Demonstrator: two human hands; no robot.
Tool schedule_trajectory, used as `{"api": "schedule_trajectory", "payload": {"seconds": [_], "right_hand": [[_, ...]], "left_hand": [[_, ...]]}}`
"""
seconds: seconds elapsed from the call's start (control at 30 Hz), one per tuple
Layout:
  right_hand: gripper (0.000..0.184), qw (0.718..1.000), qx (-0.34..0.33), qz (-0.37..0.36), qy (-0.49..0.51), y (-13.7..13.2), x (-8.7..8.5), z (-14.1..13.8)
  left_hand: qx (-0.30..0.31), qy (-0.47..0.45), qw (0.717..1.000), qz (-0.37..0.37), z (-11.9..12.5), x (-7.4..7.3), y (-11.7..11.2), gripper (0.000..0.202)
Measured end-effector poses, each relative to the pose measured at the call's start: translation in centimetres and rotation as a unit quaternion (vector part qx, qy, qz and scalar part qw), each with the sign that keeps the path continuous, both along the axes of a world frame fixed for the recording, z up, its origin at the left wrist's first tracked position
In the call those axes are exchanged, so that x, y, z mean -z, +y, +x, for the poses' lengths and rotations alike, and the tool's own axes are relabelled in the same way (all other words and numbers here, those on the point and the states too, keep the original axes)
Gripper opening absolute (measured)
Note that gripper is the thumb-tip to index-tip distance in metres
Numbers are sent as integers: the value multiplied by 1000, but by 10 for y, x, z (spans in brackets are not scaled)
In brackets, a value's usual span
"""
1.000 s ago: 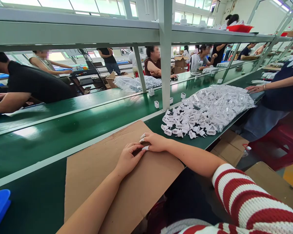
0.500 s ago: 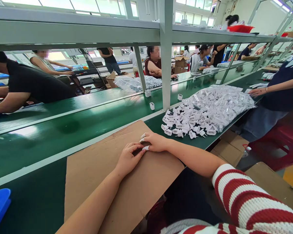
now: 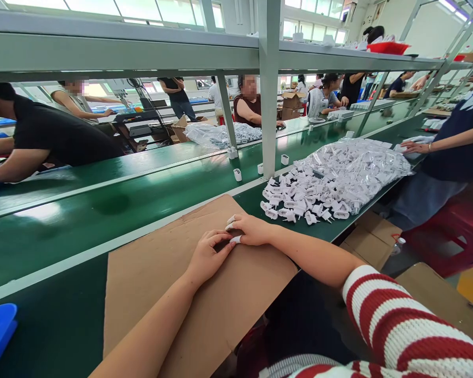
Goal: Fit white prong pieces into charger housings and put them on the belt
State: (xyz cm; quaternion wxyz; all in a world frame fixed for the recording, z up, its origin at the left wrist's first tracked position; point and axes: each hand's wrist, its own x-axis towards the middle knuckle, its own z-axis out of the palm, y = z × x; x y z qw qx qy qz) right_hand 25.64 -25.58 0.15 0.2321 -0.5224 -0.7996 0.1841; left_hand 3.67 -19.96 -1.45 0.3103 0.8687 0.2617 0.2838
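My left hand (image 3: 207, 257) rests on a flat sheet of brown cardboard (image 3: 150, 294), its fingers loosely curved and the thumb apart from them. Its fingertips meet those of my right hand (image 3: 252, 229), which lies on the same sheet. White coverings wrap the thumb and a fingertip of my right hand. Both hands are open, and I see nothing held in either. Right of my right hand, a heap of white plug adapters (image 3: 299, 194) lies loose on the green bench, spilling from a clear plastic bag (image 3: 362, 163).
Beyond the cardboard runs a green conveyor belt (image 3: 142, 202) carrying several small white housings (image 3: 237, 175). A grey post (image 3: 268, 105) and overhead shelf (image 3: 122, 52) stand ahead. A blue tray (image 3: 0, 331) sits at lower left. A co-worker's hand (image 3: 415, 147) is by the bag; other people work across the belt.
The white housings on the belt have shifted left, and another now shows beside the post. A person at the back left has moved an arm. My hands have stayed in place.
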Motion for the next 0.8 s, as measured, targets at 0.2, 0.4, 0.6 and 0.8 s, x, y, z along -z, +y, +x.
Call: {"api": "schedule_trajectory", "payload": {"seconds": [0.2, 0.4, 0.6, 0.8], "right_hand": [[40, 1000, -1, -1, 5, -1, -2, 0], [40, 1000, 1, -4, -13, -1, -3, 0], [38, 1000, 0, -1, -30, -2, -4, -1], [39, 999, 4, -8, -47, -5, -11, -1]], "left_hand": [[-5, 9, 1000, -14, -1, -1, -2, 34], [-1, 7, 1000, -12, -1, -2, -3, 30], [8, 0, 1000, 1, -1, -4, -3, 26], [8, 3, 1000, -1, -1, -4, -4, 26]]}}
